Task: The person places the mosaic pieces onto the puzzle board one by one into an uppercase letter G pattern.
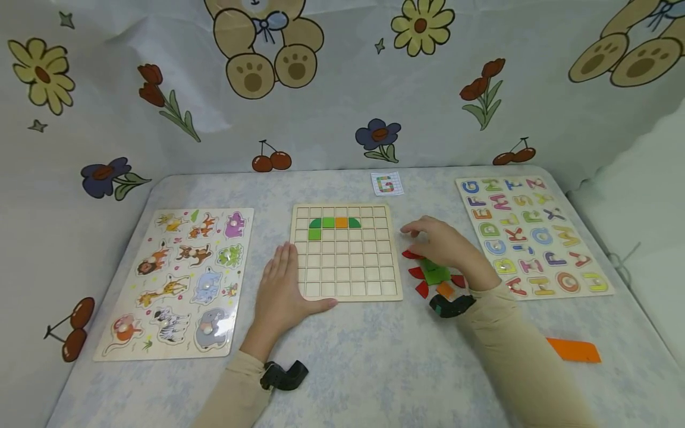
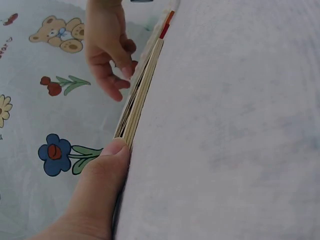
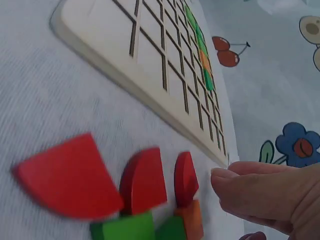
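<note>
A wooden grid board (image 1: 342,258) lies flat in the middle of the table. Near its top, green pieces (image 1: 328,222) and an orange square (image 1: 341,222) sit in a short row, with another green piece below the row's left end. Along the left and front edges of the board rests my left hand (image 1: 280,291), its fingers straight and thumb stretched out. To the right, my right hand (image 1: 441,244) hovers over loose pieces, fingers loosely bent and nothing visible between them. Those pieces include red quarter-rounds (image 3: 70,177), green blocks (image 1: 436,273) and an orange block (image 1: 445,290).
An animal puzzle board (image 1: 200,285) lies at the left, an alphabet puzzle board (image 1: 535,238) at the right. Behind the grid board is a small card (image 1: 387,183) with a coloured G pattern. A flat orange object (image 1: 575,351) lies near the right forearm.
</note>
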Demonstrator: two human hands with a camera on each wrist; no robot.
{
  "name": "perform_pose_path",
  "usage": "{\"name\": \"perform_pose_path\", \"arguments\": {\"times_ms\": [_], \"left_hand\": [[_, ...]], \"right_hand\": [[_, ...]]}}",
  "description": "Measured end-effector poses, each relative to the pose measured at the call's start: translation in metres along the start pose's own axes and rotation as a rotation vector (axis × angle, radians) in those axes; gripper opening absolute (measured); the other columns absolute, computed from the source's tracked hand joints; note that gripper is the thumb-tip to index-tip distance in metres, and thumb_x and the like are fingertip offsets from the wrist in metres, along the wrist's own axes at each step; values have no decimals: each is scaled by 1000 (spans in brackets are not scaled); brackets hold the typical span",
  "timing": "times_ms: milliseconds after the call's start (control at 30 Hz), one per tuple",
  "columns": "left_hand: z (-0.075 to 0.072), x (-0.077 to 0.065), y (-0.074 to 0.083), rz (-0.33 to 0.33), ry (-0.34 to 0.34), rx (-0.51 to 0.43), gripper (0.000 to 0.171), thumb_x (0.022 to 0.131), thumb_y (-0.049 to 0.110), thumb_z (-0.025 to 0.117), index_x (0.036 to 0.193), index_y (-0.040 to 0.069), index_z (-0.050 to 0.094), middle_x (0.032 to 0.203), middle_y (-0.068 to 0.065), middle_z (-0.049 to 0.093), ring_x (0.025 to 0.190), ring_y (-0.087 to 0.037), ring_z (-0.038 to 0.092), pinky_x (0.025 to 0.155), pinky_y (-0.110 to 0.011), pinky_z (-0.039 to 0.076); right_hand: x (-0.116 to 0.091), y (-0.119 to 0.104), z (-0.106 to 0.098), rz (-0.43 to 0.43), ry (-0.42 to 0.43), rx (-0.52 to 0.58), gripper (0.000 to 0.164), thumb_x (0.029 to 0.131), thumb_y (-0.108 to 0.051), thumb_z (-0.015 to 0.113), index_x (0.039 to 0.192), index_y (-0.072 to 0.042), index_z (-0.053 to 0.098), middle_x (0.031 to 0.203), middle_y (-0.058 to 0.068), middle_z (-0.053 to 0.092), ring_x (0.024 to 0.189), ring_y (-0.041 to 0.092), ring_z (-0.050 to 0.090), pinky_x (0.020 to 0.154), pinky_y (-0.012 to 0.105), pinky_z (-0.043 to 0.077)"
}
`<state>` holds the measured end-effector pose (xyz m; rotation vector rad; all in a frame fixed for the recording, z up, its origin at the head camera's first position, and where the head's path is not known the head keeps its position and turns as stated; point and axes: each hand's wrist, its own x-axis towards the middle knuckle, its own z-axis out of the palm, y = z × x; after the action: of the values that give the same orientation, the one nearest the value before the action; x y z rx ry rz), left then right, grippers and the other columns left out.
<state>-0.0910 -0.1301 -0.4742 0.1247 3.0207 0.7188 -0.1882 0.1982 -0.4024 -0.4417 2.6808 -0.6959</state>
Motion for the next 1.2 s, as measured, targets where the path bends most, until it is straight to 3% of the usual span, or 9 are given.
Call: {"name": "perform_pose_path", "arguments": {"times_ms": [300, 567, 667, 833, 1033, 1200], "left_hand": [[0, -1, -1, -10, -2, -8, 148, 56, 90, 67, 160, 5, 5, 168, -13, 3, 157, -28, 1, 127, -50, 11], [0, -1, -2, -5, 2, -14, 148, 56, 90, 67, 160, 5, 5, 168, -13, 3, 156, -28, 1, 126, -50, 11], [0, 0, -2, -3, 1, -17, 149, 55, 90, 67, 160, 5, 5, 168, -13, 3, 157, -27, 0, 127, -50, 10], [0, 1, -1, -3, -11, -19, 149, 55, 92, 65, 160, 5, 4, 168, -12, 1, 157, -27, -1, 127, -50, 10], [-1, 1, -2, 1, -29, -27, 149, 55, 91, 67, 160, 6, 3, 168, -12, -1, 157, -26, -2, 127, -49, 8], [-3, 0, -4, 10, -43, -39, 149, 56, 88, 70, 160, 5, 3, 168, -13, -1, 156, -28, -2, 127, -51, 8]], "right_hand": [[-15, 33, -1, 53, 0, 4, 27, 94, -15, 67, 121, -11, 70, 118, 11, 62, 105, 28, 54, 96, 50, 49], [-14, 38, -1, 85, 10, 76, 12, 93, -16, 68, 104, -14, 63, 101, 8, 62, 83, 24, 54, 68, 32, 48], [-12, 36, -3, 79, 51, 96, 13, 93, -18, 70, 101, -14, 61, 97, 7, 61, 78, 24, 53, 65, 30, 46], [2, 20, 1, 31, 120, 165, 19, 93, -22, 71, 104, -12, 60, 100, 7, 62, 78, 23, 52, 64, 29, 46], [24, -17, 18, -29, 111, 259, 17, 94, -20, 69, 106, -12, 61, 99, 7, 62, 63, 21, 48, 51, 27, 43], [42, -47, 36, -96, 93, 279, 16, 94, -19, 69, 107, -13, 62, 99, 5, 63, 76, 20, 54, 65, 30, 45]]}}
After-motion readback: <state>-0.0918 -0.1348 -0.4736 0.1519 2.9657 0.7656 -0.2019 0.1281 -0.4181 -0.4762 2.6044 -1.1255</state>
